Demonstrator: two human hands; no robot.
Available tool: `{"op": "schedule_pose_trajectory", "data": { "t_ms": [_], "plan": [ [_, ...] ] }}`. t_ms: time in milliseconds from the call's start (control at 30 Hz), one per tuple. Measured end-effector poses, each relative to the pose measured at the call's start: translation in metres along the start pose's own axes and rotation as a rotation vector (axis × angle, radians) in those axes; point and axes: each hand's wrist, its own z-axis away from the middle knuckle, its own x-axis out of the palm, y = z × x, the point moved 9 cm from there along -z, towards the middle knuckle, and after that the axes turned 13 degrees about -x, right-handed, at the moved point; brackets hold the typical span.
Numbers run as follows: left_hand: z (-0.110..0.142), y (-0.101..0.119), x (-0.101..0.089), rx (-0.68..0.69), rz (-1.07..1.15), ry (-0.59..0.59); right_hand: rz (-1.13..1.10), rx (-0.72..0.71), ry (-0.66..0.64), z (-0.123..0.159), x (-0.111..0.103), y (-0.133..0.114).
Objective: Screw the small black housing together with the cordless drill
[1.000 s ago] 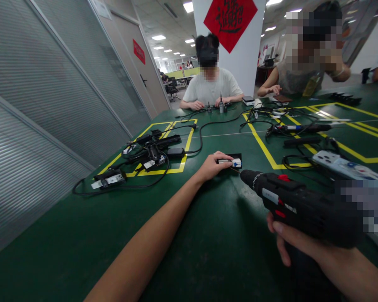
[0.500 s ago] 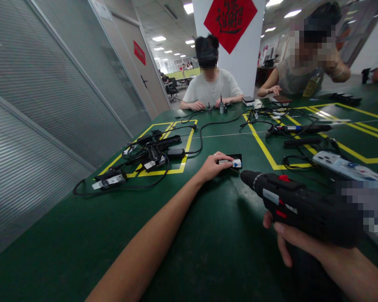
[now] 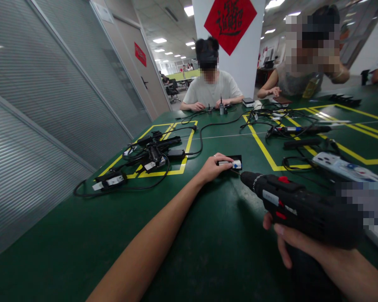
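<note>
My left hand (image 3: 212, 167) reaches forward and its fingers pinch a small white part with a blue end (image 3: 232, 163) that lies on a black tray (image 3: 238, 158). In my right hand (image 3: 290, 243) I grip a black cordless drill (image 3: 299, 204) with red buttons. Its nose points left and up, with the bit tip close to the tray's near edge. The green table (image 3: 189, 235) carries everything.
Black devices with cables (image 3: 151, 153) lie in a yellow-taped box at the left. Tools and cords (image 3: 297, 131) and a white power strip (image 3: 343, 167) lie at the right. Two people sit across the table, their hands on small parts. A glass wall runs along the left.
Hardly anything differs: the view has shifted a little, and both hands, the drill and the small part stay where they were.
</note>
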Motion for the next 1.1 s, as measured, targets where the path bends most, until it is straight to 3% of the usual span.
{"op": "schedule_pose_trajectory", "data": {
  "t_ms": [233,500,633,833,1100],
  "plan": [
    [0.002,0.003,0.001,-0.008,-0.006,-0.018,-0.082,0.041,0.042,0.002,0.0,0.005],
    [0.001,0.002,0.001,0.005,-0.022,-0.032,0.0,0.039,-0.002,0.001,0.001,0.0],
    [0.0,0.0,0.001,0.005,-0.034,-0.026,-0.001,0.035,0.046,0.001,-0.003,-0.001],
    [0.0,0.001,0.001,0.018,-0.044,-0.019,0.046,0.003,-0.03,-0.001,0.001,0.001],
    [-0.001,0.0,0.001,0.008,-0.025,0.003,0.045,0.044,0.039,0.003,-0.003,0.01]
  ]
}}
